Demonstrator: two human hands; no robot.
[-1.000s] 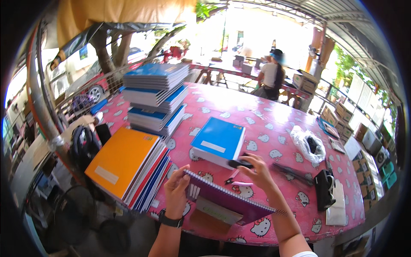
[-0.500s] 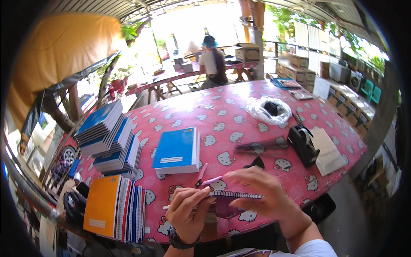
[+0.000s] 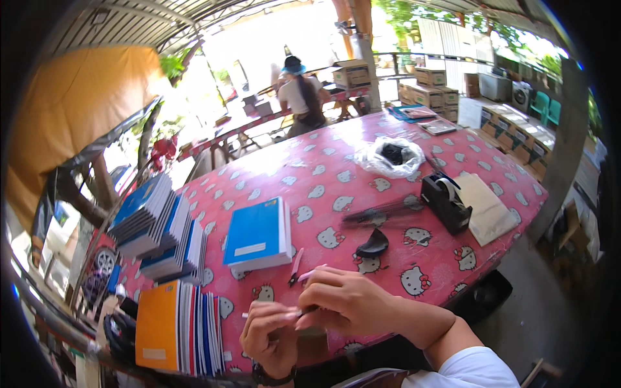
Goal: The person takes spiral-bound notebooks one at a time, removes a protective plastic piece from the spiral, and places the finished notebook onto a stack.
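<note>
My left hand (image 3: 270, 333) is closed, its fingers pinching the thin spiral notebook, which the hands now mostly hide; a pale tip (image 3: 245, 315) pokes out beside it. Over the notebook's spine, my right hand (image 3: 339, 299) is bent with fingertips pressed together against the left fingertips. What those right fingers grip is hidden. Pink-handled pliers (image 3: 297, 265) lie on the table just beyond, partly covered by the right hand. A stack of blue notebooks (image 3: 259, 233) sits past them. By my left forearm stands a row of spiral notebooks with an orange cover (image 3: 157, 326) in front.
Tall stacks of blue notebooks (image 3: 139, 207) rise at the left of the pink table (image 3: 310, 213). A black tape dispenser (image 3: 446, 202), dark wire strips (image 3: 375, 216), a black scrap (image 3: 372, 244) and a clear plastic bag (image 3: 391, 157) lie right. Another person (image 3: 303, 97) sits farther back.
My right hand has come in from the right and closed against the left fingertips, covering the notebook's coil. The view has shifted slightly.
</note>
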